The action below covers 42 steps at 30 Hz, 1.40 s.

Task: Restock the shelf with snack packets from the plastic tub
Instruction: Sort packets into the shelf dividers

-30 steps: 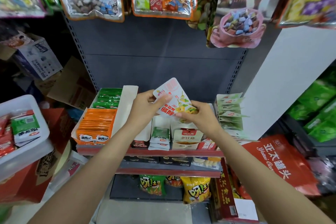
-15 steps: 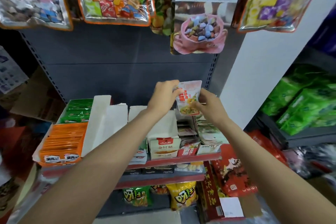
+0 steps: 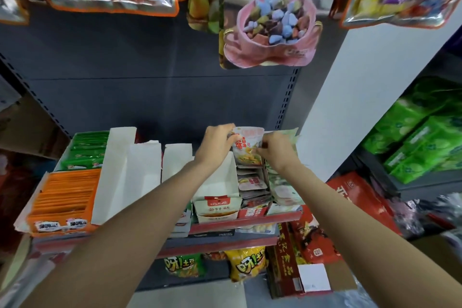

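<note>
Shelf: the grey shelf [image 3: 250,222] with its red front lip carries a row of open display cartons; most of them hold stock, so the restocking looks well along, though how much is left cannot be judged from here.
Plastic tub: not in view, so the number of packets waiting in it cannot be told.
Orange carton: the carton of orange packets [image 3: 65,197] at the left end looks full to its front edge.
Green carton: the green packets [image 3: 86,150] behind it also stand in a dense row.
White cartons: the white cartons [image 3: 140,172] in the middle show mostly their raised flaps; how full they are is hidden.
Target row: the row of white-and-red packets [image 3: 252,182] sits in its carton between a white carton and a pale green row, with the back end apparently taking new stock.
Snack packet: the snack packet [image 3: 247,147] stands upright at the back of that row, its lower edge at or just above the packets already filed; it is not yet let go.
Left hand: the left hand [image 3: 217,144] pinches the packet's upper left edge, fingers curled round it.
Right hand: the right hand [image 3: 276,149] grips the packet's right side, fingers curled.
Step in hand: seating this packet, judged nearly finished.
</note>
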### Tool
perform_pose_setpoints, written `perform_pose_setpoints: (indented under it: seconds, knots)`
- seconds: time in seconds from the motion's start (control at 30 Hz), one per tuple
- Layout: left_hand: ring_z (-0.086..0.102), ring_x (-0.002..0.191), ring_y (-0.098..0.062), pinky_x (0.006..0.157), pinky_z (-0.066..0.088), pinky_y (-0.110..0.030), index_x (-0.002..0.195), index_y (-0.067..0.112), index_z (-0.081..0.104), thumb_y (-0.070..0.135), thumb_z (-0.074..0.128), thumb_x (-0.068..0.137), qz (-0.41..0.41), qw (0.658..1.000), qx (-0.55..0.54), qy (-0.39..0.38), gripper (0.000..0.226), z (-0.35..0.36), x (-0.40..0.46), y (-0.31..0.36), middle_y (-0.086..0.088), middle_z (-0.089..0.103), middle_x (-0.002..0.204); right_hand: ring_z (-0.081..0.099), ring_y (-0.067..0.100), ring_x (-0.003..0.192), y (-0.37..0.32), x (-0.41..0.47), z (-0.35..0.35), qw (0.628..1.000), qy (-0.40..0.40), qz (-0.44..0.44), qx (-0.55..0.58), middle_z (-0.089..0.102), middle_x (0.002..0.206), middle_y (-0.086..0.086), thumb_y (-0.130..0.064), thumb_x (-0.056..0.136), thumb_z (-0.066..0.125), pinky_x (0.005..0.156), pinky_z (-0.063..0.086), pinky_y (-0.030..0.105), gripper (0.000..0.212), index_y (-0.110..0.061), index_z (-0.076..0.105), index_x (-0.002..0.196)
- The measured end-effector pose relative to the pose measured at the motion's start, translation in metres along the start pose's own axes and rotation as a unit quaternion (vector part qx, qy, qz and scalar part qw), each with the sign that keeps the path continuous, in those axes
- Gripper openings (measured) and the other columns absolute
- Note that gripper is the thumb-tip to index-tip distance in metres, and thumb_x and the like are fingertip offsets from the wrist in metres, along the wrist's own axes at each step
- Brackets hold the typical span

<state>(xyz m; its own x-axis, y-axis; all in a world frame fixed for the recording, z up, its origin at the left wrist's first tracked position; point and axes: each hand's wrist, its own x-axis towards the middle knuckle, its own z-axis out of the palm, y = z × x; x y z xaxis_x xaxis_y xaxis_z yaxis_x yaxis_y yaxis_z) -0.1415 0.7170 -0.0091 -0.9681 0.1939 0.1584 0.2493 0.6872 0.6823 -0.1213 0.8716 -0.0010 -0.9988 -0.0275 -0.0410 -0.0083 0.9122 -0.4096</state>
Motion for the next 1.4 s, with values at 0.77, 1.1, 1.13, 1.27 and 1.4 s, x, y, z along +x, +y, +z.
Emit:
perform_pose_setpoints:
  seconds: [0.77,1.1,1.13,1.27,1.4]
  knots:
    - [0.046,0.113,-0.021,0.093,0.035,-0.034,0.119,0.019,0.061,0.024,0.053,0.094,0.077,0.978,0.185,-0.055,0.027,-0.002,-0.014,-0.014,0.0,0.061,0.118,0.056,0.031,0.112,-0.011,-0.007,0.013,0.997,-0.011,-0.054,-0.048,0.061,0.122,0.013,-0.016,0.093,0.052,0.09,0.047,0.037,0.033,-0.013,0.058,0.126]
    - [0.061,0.079,-0.011,0.073,0.05,-0.027,0.1,0.019,0.067,0.017,0.058,0.089,-0.072,0.982,0.021,0.173,0.015,-0.147,-0.111,-0.076,0.003,0.069,0.09,0.057,0.022,0.108,-0.177,-0.044,0.035,0.968,0.044,-0.229,0.091,0.062,0.116,0.007,-0.015,0.094,0.051,0.092,0.045,0.034,0.031,-0.015,0.06,0.123]
    - [0.062,0.078,-0.012,0.072,0.049,-0.027,0.1,0.018,0.068,0.016,0.058,0.088,-0.094,0.975,0.017,0.198,0.015,-0.167,-0.127,-0.089,0.002,0.069,0.088,0.055,0.021,0.11,-0.202,-0.049,0.044,0.964,0.031,-0.249,0.09,0.061,0.118,0.006,-0.016,0.095,0.05,0.093,0.044,0.034,0.031,-0.016,0.059,0.124]
    - [0.066,0.078,-0.018,0.073,0.052,-0.033,0.094,0.02,0.068,0.015,0.058,0.086,-0.181,0.94,0.027,0.288,0.014,-0.249,-0.202,-0.152,-0.002,0.07,0.082,0.055,0.024,0.113,-0.315,-0.074,0.091,0.935,-0.018,-0.345,0.085,0.061,0.121,0.008,-0.014,0.094,0.05,0.095,0.043,0.034,0.028,-0.012,0.062,0.12]
    - [0.063,0.085,-0.031,0.072,0.045,-0.035,0.097,0.014,0.067,0.01,0.053,0.089,-0.26,0.906,0.079,0.325,0.017,-0.328,-0.282,-0.219,-0.013,0.07,0.088,0.054,0.03,0.106,-0.43,-0.106,0.152,0.91,-0.079,-0.4,0.075,0.06,0.108,0.013,-0.013,0.09,0.052,0.088,0.044,0.04,0.023,-0.009,0.063,0.11]
